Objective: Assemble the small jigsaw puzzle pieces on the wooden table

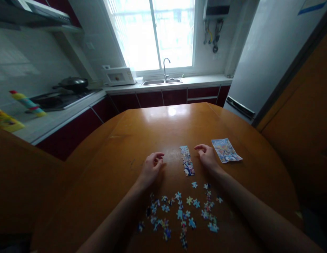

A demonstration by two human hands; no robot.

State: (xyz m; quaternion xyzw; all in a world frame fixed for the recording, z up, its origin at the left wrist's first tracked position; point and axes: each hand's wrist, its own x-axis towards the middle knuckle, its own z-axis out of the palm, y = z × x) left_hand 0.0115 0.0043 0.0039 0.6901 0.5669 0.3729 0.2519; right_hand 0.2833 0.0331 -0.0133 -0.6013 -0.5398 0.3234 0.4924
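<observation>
A narrow strip of joined puzzle pieces lies on the round wooden table. My left hand rests on the table to the strip's left, fingers loosely curled, nothing seen in it. My right hand rests to the strip's right, fingers curled too, between the strip and a colourful picture card. Several loose puzzle pieces are scattered on the table between my forearms, nearer to me.
Behind the table runs a kitchen counter with a sink and tap, a white microwave and a stove with a pan. A fridge stands at the right. Bottles sit on the left counter.
</observation>
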